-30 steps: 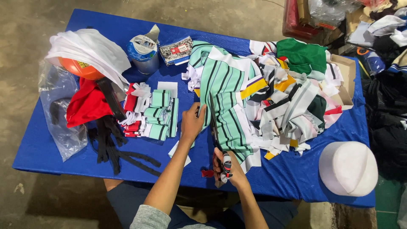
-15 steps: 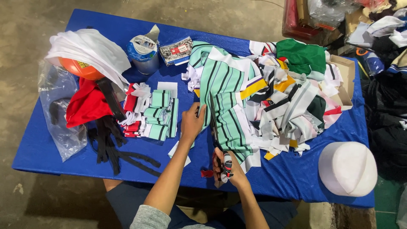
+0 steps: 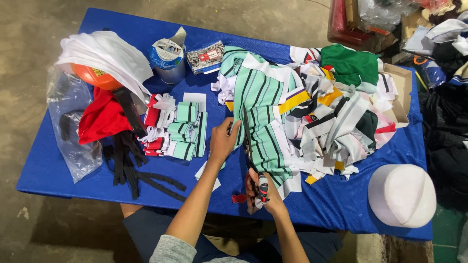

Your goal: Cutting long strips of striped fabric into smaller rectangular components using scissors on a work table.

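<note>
Striped cloth point(image 3: 258, 122): mint-green with dark stripes, spread on blue table point(image 3: 146, 39), at the near edge of the scrap heap point(image 3: 336, 112); left hand point(image 3: 223, 141) pinches its edge; right hand point(image 3: 261, 192) clenched on scissors point(image 3: 249, 146) lying along it. Folded pieces point(image 3: 187, 129) sit just left of the cloth; white hat point(image 3: 402, 195) well to its right.

A blue-covered surface point(image 3: 58, 170) stands on a stained grey concrete floor point(image 3: 29, 39), with a red crate point(image 3: 343, 19) and dark bundles point(image 3: 446, 146) alongside.
</note>
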